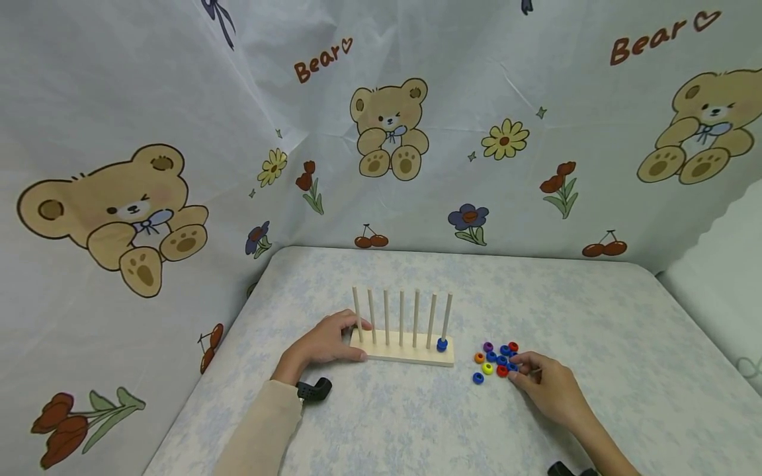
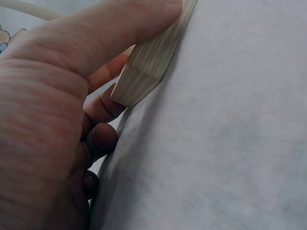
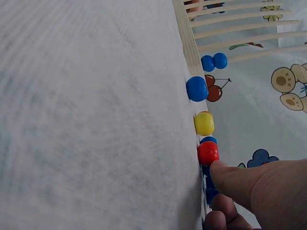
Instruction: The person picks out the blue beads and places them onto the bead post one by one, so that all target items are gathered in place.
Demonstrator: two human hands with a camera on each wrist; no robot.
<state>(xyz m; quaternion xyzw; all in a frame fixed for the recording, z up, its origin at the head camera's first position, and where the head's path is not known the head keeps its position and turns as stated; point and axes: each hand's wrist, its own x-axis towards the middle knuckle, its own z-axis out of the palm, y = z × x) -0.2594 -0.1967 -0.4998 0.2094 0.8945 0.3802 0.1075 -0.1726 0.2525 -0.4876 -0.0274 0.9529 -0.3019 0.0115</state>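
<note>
Holds the left end of the wooden rack [image 1: 395,354] in the left grip [image 1: 327,340], with the thumb along the near edge and the fingers bent round the far side, spread by the depth of the base. Standing on the table [image 1: 417,423], with seven pegs [image 1: 401,317] in a row. Carries two blue beads [image 1: 442,344], stacked, on the rightmost peg.

Reaches to the loose beads, right of the rack, with the right grip [image 1: 550,390], thumb and fingers bent, only a small gap between the tips. Placed with tips at a blue bead [image 1: 512,367] at the right edge of the group; cannot tell whether pinched. In the right wrist view, thumb tip right at a red bead [image 3: 208,153].

Also in the group: purple bead [image 1: 488,347], orange bead [image 1: 479,357], yellow bead [image 1: 487,369], further red and blue beads. At the near left of the group, another blue bead [image 1: 478,378]. Behind the table: hanging cloth [image 1: 452,79] printed with bears, flowers and cherries. At the left wrist: black device [image 1: 315,390], beside a beige sleeve [image 1: 262,423].
</note>
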